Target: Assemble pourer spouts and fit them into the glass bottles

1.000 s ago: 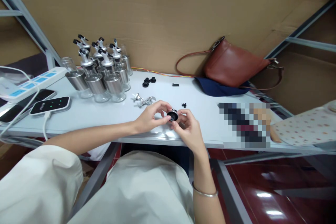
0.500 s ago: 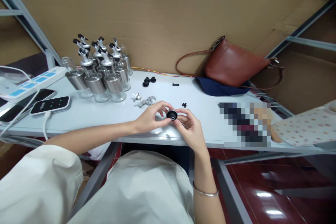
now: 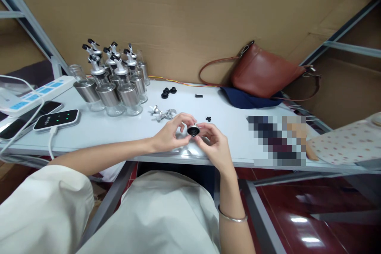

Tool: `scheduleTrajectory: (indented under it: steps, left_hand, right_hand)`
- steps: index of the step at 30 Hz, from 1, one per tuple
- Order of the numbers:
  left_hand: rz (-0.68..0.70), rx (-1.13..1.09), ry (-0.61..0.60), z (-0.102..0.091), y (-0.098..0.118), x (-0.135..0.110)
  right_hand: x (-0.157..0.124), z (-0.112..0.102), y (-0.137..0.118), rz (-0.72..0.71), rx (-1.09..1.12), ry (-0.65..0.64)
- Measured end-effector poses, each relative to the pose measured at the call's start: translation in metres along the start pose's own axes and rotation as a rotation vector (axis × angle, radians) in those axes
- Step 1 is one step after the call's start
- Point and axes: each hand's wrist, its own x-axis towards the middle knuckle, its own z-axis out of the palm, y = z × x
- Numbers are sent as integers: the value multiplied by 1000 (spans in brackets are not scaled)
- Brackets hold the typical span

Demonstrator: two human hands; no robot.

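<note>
Between my two hands, just above the table's front part, is a bottle pourer top (image 3: pixel 193 129) with a silver cap and a black ribbed stopper facing down and toward me. My left hand (image 3: pixel 174 131) grips it from the left with thumb and fingers. From the right, my right hand (image 3: pixel 213 141) pinches the same piece. Behind my left hand lie several loose silver pourer caps (image 3: pixel 163 114). Farther back sit several black rubber stoppers (image 3: pixel 168 92). A small black lever (image 3: pixel 199 95) and a cluster of tiny black parts (image 3: pixel 208 119) lie to the right.
Several glass and steel oil bottles (image 3: pixel 107 97), most with pourers, stand at the left. Beside them are a power strip (image 3: pixel 38 93), a phone (image 3: pixel 47 107) and a white charging device (image 3: pixel 58 120). A brown handbag (image 3: pixel 264 71) rests on dark blue cloth (image 3: pixel 250 100) at back right.
The pourer top has tilted in my fingers: its black underside faced me before, and now more of the silver cap shows on top. Both hands stay in nearly the same place.
</note>
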Motion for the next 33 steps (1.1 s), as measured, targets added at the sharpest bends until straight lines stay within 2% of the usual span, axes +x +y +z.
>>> scheduleTrajectory:
  steps: [5, 12, 18, 24, 28, 33]
  left_hand:
    - [-65, -135, 58, 2, -1, 0]
    - [-158, -180, 6, 2, -1, 0]
    - [-119, -125, 15, 3, -1, -1]
    - [-121, -72, -29, 1, 1, 0]
    - [-90, 50, -73, -2, -1, 2]
    - [-71, 72, -50, -2, -1, 2]
  right_hand:
    - [-1, 1, 0, 9, 22, 30]
    - [-3, 1, 2, 49, 15, 51]
    - [-3, 0, 2, 44, 5, 31]
    - [-3, 1, 0, 40, 70, 1]
    - [-2, 1, -2, 39, 38, -12]
    - [-1, 1, 1, 13, -46, 26]
